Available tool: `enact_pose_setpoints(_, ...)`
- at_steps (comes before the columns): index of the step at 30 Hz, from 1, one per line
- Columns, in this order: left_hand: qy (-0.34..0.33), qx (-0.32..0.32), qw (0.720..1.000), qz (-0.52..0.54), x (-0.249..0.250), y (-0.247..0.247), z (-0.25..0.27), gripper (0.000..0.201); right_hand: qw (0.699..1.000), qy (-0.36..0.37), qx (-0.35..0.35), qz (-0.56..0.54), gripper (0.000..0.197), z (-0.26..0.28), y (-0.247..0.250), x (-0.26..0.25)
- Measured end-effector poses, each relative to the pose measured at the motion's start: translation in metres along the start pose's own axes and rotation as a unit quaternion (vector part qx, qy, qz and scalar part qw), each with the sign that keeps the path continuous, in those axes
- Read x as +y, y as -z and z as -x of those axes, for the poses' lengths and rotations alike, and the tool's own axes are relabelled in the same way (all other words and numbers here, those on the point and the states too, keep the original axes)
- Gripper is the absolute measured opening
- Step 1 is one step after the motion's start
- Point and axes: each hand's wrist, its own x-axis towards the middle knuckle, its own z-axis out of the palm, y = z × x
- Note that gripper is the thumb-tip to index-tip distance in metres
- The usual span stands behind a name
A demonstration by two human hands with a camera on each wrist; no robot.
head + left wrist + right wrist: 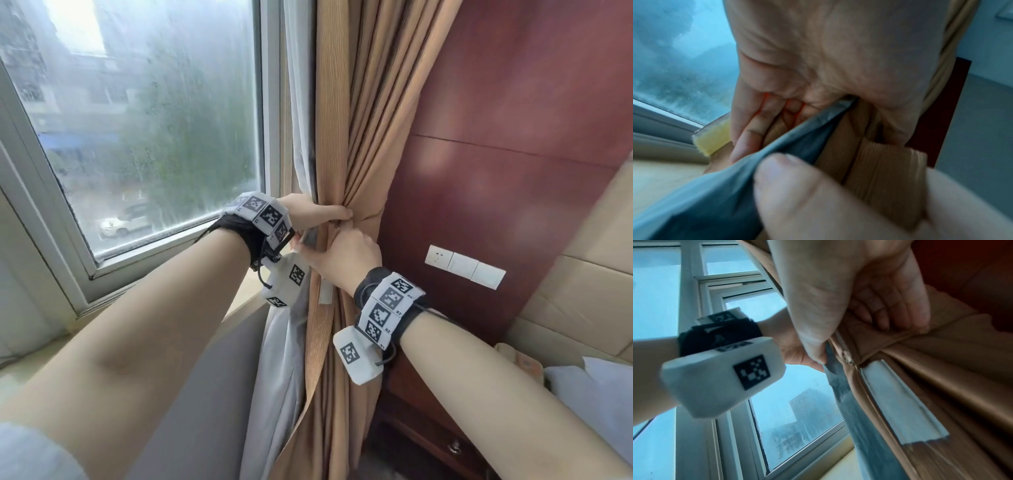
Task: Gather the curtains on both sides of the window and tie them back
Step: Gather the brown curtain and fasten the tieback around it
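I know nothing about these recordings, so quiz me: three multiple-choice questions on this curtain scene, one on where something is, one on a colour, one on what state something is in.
1. Where is the white switch panel?
A. On the dark red wall panel right of the curtain
B. On the window frame
C. On the windowsill

2. What colour is the gathered curtain?
A. Dark green
B. Tan
C. Black

3. What are the left hand and right hand doing?
A. Both hang free
B. Only the left touches the curtain
C. Both grip the gathered curtain

Answers:
1. A, the panel sits on the dark red wall panel, right of the curtain.
2. B, the folds are tan, with a grey lining beside them.
3. C, the head view shows both hands closed round the bunched fabric, left above right.
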Motion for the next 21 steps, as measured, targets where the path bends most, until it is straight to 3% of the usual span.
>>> enact_pose_setpoints(2, 0.009, -0.016, 1.000, 0.016, 0.001, 0.003, 0.004, 0.085, 0.999, -0.004, -0.023, 0.028, 0.094, -0.004, 0.002, -0.004)
enact_pose_setpoints(5, 0.010, -0.085, 0.992, 0.094, 0.002, 0.011, 0.012, 0.040, 0.999, -0.003, -0.013, 0.048, 0.070, -0.012, 0.002, -0.005)
enact_pose_setpoints(7, 0.007, -0.101, 0.988, 0.121, -0.002, 0.016, 0.011, 0.020, 0.999, -0.009, -0.002, 0.037, 0.055, -0.013, 0.002, -0.003)
enact_pose_setpoints(11, 0.028, -0.019, 0.998, -0.043, -0.011, 0.017, 0.002, 0.018, 0.999, 0.018, -0.008, 0.049, 0.044, -0.012, 0.005, -0.004)
enact_pose_setpoints(13, 0.034, 0.006, 0.988, -0.151, -0.009, 0.012, 0.002, 0.013, 0.998, 0.027, -0.014, 0.049, 0.039, -0.012, 0.005, -0.005)
enact_pose_setpoints(14, 0.040, 0.029, 0.981, -0.186, -0.010, 0.010, -0.001, 0.019, 0.998, 0.027, -0.018, 0.047, 0.036, -0.013, 0.004, -0.006)
enact_pose_setpoints(16, 0.059, 0.050, 0.976, -0.204, -0.012, 0.009, -0.006, 0.025, 0.998, 0.026, -0.023, 0.045, 0.032, -0.015, 0.002, -0.006)
enact_pose_setpoints(19, 0.063, 0.071, 0.969, -0.229, -0.016, 0.013, -0.007, 0.013, 0.999, 0.022, -0.021, 0.044, 0.031, -0.018, 0.001, -0.004)
enact_pose_setpoints(21, 0.072, 0.084, 0.964, -0.241, -0.021, 0.015, -0.010, 0.015, 0.999, 0.020, -0.019, 0.042, 0.031, -0.020, 0.000, -0.002)
